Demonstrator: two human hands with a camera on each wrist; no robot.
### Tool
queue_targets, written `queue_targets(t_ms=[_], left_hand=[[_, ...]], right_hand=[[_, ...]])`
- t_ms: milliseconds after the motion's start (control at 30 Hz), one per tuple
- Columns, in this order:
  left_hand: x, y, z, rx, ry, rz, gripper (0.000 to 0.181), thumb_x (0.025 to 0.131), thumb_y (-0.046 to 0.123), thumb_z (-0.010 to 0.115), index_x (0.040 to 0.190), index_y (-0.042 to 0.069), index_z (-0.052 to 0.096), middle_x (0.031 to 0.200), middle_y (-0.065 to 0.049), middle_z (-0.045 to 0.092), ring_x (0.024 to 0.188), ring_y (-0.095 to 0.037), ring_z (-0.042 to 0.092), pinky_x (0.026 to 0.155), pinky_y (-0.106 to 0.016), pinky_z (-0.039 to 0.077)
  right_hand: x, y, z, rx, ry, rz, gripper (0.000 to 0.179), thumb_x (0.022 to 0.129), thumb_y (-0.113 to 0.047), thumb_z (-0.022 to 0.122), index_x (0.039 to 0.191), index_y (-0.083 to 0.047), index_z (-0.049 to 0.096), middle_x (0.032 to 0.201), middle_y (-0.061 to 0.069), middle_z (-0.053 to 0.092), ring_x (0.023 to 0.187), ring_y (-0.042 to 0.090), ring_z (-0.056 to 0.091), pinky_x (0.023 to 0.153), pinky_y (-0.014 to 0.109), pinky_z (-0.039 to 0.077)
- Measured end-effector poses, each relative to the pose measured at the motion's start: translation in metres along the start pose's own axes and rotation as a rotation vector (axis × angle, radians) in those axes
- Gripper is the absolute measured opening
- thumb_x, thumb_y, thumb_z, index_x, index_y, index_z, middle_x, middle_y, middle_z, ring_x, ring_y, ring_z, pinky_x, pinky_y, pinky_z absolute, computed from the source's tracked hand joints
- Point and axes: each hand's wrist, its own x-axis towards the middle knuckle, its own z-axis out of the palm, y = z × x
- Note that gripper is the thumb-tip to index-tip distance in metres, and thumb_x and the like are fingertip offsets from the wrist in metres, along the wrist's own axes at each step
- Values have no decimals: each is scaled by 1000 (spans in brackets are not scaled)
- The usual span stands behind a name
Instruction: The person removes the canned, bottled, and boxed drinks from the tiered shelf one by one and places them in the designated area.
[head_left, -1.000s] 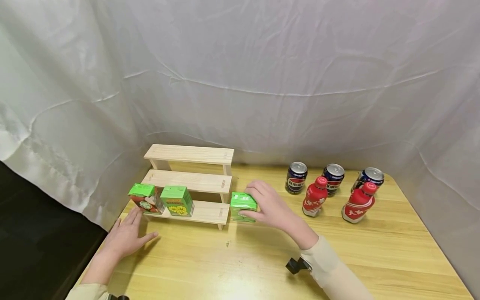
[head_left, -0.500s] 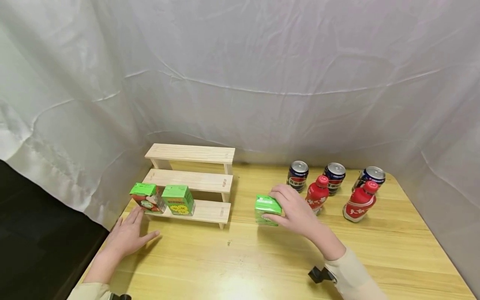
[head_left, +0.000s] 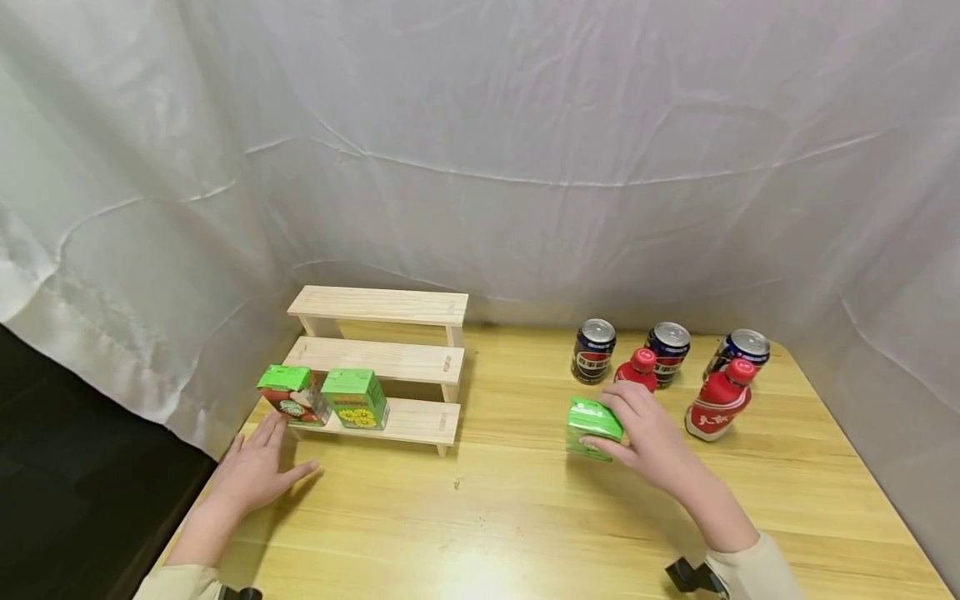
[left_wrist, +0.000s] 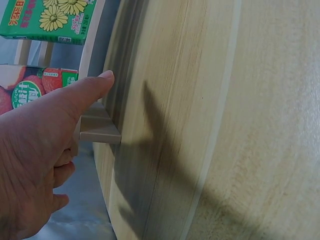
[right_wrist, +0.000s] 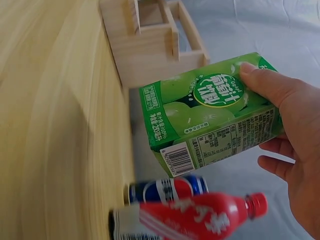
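Note:
My right hand (head_left: 651, 437) grips a green grape juice carton (right_wrist: 210, 110) near its top, thumb on the front face. In the head view it overlaps one red bottle (head_left: 637, 369) behind it. My left hand (head_left: 253, 468) lies with fingers extended at the left front end of the wooden three-step rack (head_left: 420, 421), thumb spread to the right. Close to its fingertips, a red lychee juice carton (head_left: 294, 397) stands on the lowest step. Beside that carton is a green carton with yellow flowers (head_left: 356, 400).
Three dark blue cola cans, one of them the left can (head_left: 593, 352), stand along the back right of the wooden table (head_left: 480, 517). Another red bottle (head_left: 717, 402) stands in front of the right can. A pale curtain (head_left: 525, 150) surrounds the table.
My right hand has carried the green grape juice carton rightward, away from the rack's right end to in front of the left red bottle. The left hand stays where it was.

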Motion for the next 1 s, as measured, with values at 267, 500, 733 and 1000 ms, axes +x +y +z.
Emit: queue_targets(t_ms=[267,500,733,1000], left_hand=[[1,1,-1,-2,6,2,107,86,67,57,148,-14,25,154,-35,23,143,-49,24,113,-70,15],[0,1,-1,3,1,1,107,86,67,57,147,-14,26,154,-35,23,143,-48,24,113,-71,16],[-1,2,-3,4,2,2,106,85,66,58,147,-14,27,153,-35,25,142,-48,26,112,-71,17],[-1,2,-2,7,6,3,106,85,66,58,147,-14,27,153,-35,25,142,-48,26,113,-70,17]], right_hand=[[-22,18,-20,-43,-1,-9,54,72,-41,81,108,-4,66,112,8,62,106,24,55,94,33,40],[-43,33,-32,-57,12,10,61,86,-62,59,107,-5,66,109,8,62,104,24,53,99,22,32],[-59,39,-50,-38,15,68,57,77,-49,77,107,-1,65,108,10,60,102,26,50,103,9,22],[-75,49,-63,-45,36,83,75,89,-68,45,107,2,65,108,13,60,100,28,49,105,2,16]])
